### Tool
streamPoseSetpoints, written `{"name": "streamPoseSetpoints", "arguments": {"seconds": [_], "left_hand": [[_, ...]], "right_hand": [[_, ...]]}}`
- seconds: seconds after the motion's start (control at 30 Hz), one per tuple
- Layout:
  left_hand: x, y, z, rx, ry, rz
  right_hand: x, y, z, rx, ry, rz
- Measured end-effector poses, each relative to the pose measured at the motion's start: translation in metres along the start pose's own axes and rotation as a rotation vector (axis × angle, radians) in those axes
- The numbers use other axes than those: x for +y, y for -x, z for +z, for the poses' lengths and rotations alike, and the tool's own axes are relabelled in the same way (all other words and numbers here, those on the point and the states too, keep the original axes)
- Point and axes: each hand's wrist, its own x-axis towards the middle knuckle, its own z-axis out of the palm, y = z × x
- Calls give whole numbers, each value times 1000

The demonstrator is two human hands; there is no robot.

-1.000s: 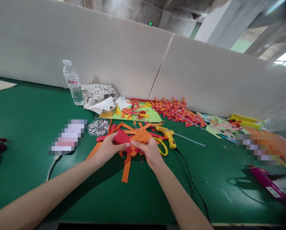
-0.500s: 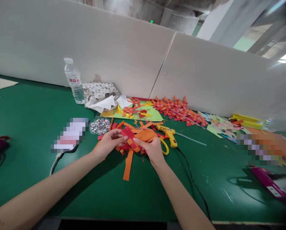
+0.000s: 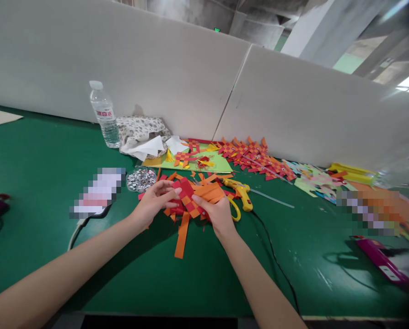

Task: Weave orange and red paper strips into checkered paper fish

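Between my hands is a woven piece of red and orange paper strips (image 3: pixel 188 199), checkered in the middle with long loose ends. My right hand (image 3: pixel 218 211) pinches it by its orange strips, thumb on top. At its red left edge, my left hand (image 3: pixel 153 201) has thumb and fingers closed on the piece; the fingertips behind it are hidden. Underneath lies a pile of red and orange strips and scraps, with one long orange strip (image 3: pixel 181 237) pointing toward me. Yellow-handled scissors (image 3: pixel 238 210) stick out beside my right hand.
A yellow glue gun (image 3: pixel 241 194) with a black cord lies to the right. Finished woven fish (image 3: pixel 249 153) are heaped by the partition. Left stand a tub of googly eyes (image 3: pixel 141 179), a phone (image 3: pixel 99 192) on a cable and a water bottle (image 3: pixel 104 116).
My left thumb and fingers have shifted slightly left along the red end, showing more of it. My right hand keeps its hold, and the view has moved a little.
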Motion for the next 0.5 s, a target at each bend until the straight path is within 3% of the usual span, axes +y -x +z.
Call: {"name": "streamPoseSetpoints", "arguments": {"seconds": [0.23, 0.37, 0.5], "left_hand": [[-7, -1, -2, -184, -114, -68], [-8, -2, -4, -160, -113, -45], [-5, -1, -2, -132, -128, -44]], "right_hand": [[-1, 4, 3, -29, 73, -23], [-2, 6, 4, -126, 101, -38], [0, 6, 2, -114, 153, -82]]}}
